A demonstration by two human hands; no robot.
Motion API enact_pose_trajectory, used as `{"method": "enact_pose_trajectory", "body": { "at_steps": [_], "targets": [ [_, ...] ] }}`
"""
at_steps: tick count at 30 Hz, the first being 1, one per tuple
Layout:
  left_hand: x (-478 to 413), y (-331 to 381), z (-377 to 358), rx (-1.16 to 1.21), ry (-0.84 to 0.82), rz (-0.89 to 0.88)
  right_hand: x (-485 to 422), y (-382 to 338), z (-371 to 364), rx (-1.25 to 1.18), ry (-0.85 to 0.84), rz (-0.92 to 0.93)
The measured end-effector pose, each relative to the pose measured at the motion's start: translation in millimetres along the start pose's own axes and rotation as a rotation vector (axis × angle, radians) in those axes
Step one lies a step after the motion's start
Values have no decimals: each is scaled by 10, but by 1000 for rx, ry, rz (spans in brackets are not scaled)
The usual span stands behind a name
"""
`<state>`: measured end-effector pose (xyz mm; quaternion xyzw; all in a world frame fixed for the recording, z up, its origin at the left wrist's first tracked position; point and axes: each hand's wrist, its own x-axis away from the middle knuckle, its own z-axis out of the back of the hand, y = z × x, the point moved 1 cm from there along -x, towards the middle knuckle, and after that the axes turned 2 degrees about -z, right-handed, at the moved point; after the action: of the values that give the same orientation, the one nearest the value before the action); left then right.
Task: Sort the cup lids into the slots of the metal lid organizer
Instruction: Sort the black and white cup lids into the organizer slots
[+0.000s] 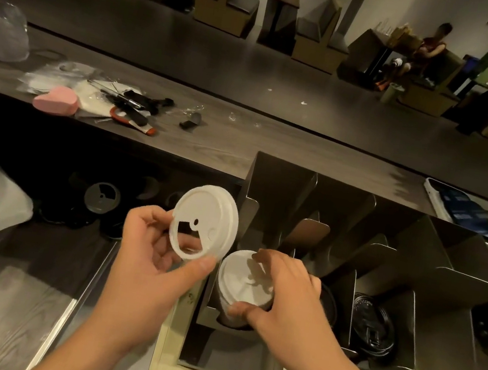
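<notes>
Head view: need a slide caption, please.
Left hand holds a white lid; right hand grips the white lid stack in the metal organizer.

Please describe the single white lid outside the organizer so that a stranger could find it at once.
Find the metal lid organizer at the lower right. Just left of it, the left hand pinches one white lid in the air. Unlike the white stack under the right hand, it is alone, tilted, with its cut-out opening showing.

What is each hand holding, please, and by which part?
The left hand pinches a single white lid by its lower rim. The right hand grips the stack of white lids in the organizer by its edges.
</notes>
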<state>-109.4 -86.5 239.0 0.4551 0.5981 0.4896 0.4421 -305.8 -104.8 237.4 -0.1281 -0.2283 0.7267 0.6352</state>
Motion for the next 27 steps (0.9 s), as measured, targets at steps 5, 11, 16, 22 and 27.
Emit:
{"method": "enact_pose_trajectory", "body": {
  "at_steps": [5,11,16,22,27],
  "targets": [
    [30,-78,-32,19,-53,91,118,-67,241,-235,161,135],
    [57,-107,-140,-82,-200,85,115,-260,301,-303,6,319],
    [60,-95,-190,-179,-349,96,94,-151,245,-322,46,219],
    [37,-92,-206,-624,-335,-192,108,-31,233,-180,122,128],
    [14,-217,-137,-800,-416,-187,85,17,127,-1,4,142]
  ]
}}
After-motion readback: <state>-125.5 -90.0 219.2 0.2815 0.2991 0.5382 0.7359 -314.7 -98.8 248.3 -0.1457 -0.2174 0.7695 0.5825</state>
